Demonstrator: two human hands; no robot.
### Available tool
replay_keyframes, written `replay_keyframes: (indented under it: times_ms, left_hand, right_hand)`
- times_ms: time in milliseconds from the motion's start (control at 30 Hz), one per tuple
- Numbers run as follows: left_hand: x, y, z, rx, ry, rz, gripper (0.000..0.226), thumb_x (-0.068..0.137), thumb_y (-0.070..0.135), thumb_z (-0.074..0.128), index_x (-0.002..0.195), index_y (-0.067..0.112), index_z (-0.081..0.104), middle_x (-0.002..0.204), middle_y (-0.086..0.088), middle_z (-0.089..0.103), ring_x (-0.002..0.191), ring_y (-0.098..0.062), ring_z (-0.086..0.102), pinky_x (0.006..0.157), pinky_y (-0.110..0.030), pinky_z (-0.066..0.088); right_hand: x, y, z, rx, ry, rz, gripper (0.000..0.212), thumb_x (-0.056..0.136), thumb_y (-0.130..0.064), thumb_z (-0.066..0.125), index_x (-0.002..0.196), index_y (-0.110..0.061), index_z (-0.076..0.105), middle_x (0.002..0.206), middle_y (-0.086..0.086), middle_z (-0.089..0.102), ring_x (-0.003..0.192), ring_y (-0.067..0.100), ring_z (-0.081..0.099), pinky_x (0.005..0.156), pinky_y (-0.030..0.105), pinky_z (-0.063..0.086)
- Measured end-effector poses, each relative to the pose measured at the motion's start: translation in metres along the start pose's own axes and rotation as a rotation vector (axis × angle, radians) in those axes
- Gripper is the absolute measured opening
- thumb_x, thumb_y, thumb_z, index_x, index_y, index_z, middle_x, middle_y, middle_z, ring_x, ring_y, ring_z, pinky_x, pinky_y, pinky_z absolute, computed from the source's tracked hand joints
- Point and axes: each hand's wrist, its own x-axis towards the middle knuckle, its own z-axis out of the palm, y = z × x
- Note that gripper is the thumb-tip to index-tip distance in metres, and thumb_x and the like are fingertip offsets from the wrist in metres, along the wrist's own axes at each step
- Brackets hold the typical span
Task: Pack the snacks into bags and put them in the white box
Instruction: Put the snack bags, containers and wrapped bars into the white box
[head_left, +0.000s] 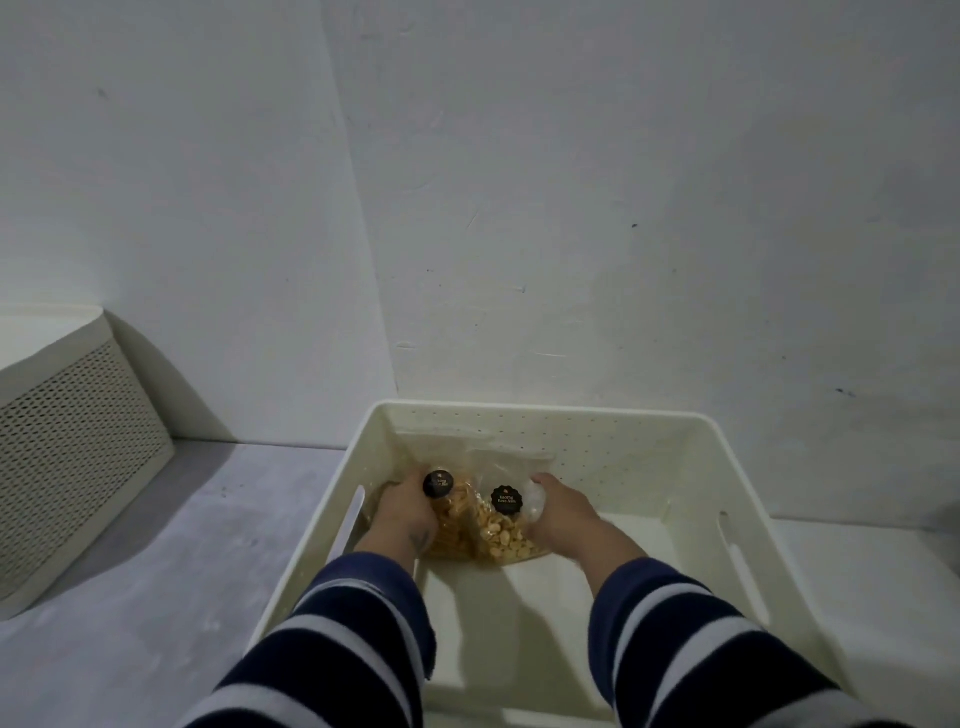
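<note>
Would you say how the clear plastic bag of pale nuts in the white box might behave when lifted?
The clear plastic bag of pale nuts is probably floppy: its film looks crinkled. The loose nuts would likely shift and sag to the bottom. The glossy film may be slippery.

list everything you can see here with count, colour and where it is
white box: one, cream white with perforated walls and slot handles, on the floor against the wall, centre of view
snack bags: at least two, clear with black round labels, pale nuts in the right one and golden crisps in the left one, at the far left of the box's inside
second box: one, cream white, perforated side, on the floor at the left
floor: grey, under both boxes
wall: white, scuffed, behind the boxes
sleeves: two, navy with white stripes, bottom of view
left hand: one, holds the left bag
right hand: one, holds the right bag
</note>
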Motion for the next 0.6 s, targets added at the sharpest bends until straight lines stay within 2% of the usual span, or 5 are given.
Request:
replay_keyframes:
  times_ms: [67, 133, 267, 467, 600]
  left_hand:
    - [-0.010, 0.008, -0.009, 0.037, 0.029, 0.006, 0.049, 0.086, 0.017, 0.056, 0.134, 0.024, 0.045, 0.125, -0.011, 0.056, 0.116, -0.032, 0.053, 0.100, -0.039, 0.045]
    - [-0.026, 0.020, -0.018, 0.051, 0.059, 0.050, 0.047, 0.087, 0.024, 0.059, 0.133, 0.021, 0.048, 0.128, -0.010, 0.055, 0.116, -0.031, 0.053, 0.099, -0.039, 0.046]
    - [-0.068, 0.054, -0.030, 0.029, -0.063, 0.177, 0.044, 0.093, 0.024, 0.054, 0.136, 0.022, 0.046, 0.136, -0.004, 0.052, 0.117, -0.025, 0.054, 0.097, -0.035, 0.047]
    - [-0.130, 0.134, -0.032, 0.166, -0.131, 0.471, 0.035, 0.093, 0.024, 0.052, 0.128, 0.024, 0.054, 0.126, 0.001, 0.059, 0.109, -0.020, 0.058, 0.094, -0.036, 0.050]
    - [-0.168, 0.197, -0.012, 0.178, -0.107, 0.585, 0.034, 0.093, 0.027, 0.050, 0.126, 0.029, 0.054, 0.122, 0.008, 0.060, 0.112, -0.016, 0.056, 0.094, -0.033, 0.047]
  right_hand:
    - [-0.015, -0.004, -0.014, -0.089, -0.022, -0.020, 0.075, 0.088, -0.011, 0.062, 0.150, -0.022, 0.021, 0.143, 0.010, 0.044, 0.123, 0.026, 0.050, 0.090, 0.027, 0.044]
    - [-0.034, -0.005, -0.032, -0.137, -0.007, -0.057, 0.070, 0.089, -0.012, 0.062, 0.149, -0.021, 0.027, 0.146, 0.010, 0.041, 0.127, 0.026, 0.047, 0.095, 0.029, 0.044]
    - [-0.077, 0.001, -0.073, -0.277, 0.018, -0.116, 0.055, 0.092, -0.023, 0.060, 0.143, -0.023, 0.039, 0.148, 0.007, 0.040, 0.133, 0.023, 0.042, 0.106, 0.032, 0.039]
    - [-0.145, 0.038, -0.145, -0.470, 0.146, -0.110, 0.051, 0.092, -0.031, 0.057, 0.141, -0.026, 0.042, 0.149, 0.003, 0.040, 0.134, 0.023, 0.040, 0.108, 0.033, 0.034]
    - [-0.186, 0.081, -0.195, -0.438, 0.220, -0.043, 0.047, 0.094, -0.029, 0.054, 0.140, -0.025, 0.043, 0.147, 0.002, 0.041, 0.132, 0.022, 0.041, 0.106, 0.032, 0.035]
